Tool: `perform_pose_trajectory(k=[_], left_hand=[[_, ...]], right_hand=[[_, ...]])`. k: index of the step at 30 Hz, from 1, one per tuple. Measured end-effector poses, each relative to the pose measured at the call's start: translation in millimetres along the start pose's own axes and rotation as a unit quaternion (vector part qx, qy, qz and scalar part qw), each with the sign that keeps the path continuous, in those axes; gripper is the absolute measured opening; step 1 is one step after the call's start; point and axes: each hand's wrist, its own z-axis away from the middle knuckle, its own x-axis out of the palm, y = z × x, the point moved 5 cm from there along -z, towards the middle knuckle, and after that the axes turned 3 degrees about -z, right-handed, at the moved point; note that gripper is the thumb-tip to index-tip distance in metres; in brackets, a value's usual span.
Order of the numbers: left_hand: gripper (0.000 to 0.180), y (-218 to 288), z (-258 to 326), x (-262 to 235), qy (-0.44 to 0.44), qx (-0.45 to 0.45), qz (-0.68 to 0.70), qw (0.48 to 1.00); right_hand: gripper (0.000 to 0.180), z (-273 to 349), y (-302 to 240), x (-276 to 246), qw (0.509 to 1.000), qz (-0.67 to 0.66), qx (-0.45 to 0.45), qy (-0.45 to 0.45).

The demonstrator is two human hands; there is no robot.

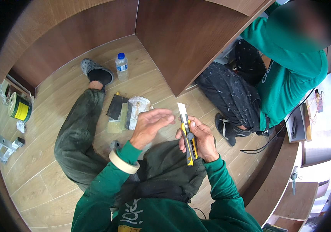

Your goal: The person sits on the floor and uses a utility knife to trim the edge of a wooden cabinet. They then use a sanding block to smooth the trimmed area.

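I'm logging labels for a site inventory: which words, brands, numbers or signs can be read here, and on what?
Wearer's green sweatshirt: pale lettering on the chest; I won't copy it.
Bottle: label print too small to read.
Green container: too small.
Yellow cutter in the right hand: any marking too small.
Other person's green top: partial mark, unreadable.

green sweatshirt (173, 212): pale lettering (131, 212) | bottle (122, 73): blue-white label (122, 67) | green container (27, 109): yellow label (20, 110)

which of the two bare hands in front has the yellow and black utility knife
The right hand: it grips the utility knife by its handle, blade out. The left hand is open and holds nothing, with a tape roll around its sleeve.
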Motion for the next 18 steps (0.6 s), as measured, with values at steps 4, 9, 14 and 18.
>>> perform_pose_trajectory(k=[4,9,14,18], left_hand=[[0.026,1.8,-12.8,14.6,-0.002,0.016,-0.024,1.0],[0.02,-2.4,-24.2,8.1,0.056,0.001,-0.089,0.994],[0.021,2.2,-24.3,-26.7,0.139,0.02,-0.033,0.99],[0.028,-0.7,-6.9,-70.4,0.177,-0.016,-0.074,0.981]], right_hand=[[0.042,1.7,6.7,-2.0,1.0,0.006,0.005,0.008],[0.041,1.4,12.8,-8.2,1.0,0.017,0.016,0.005],[0.041,2.5,19.9,-19.3,1.0,0.011,0.022,0.02],[0.039,3.9,26.9,-23.9,0.998,-0.006,0.06,0.022]])
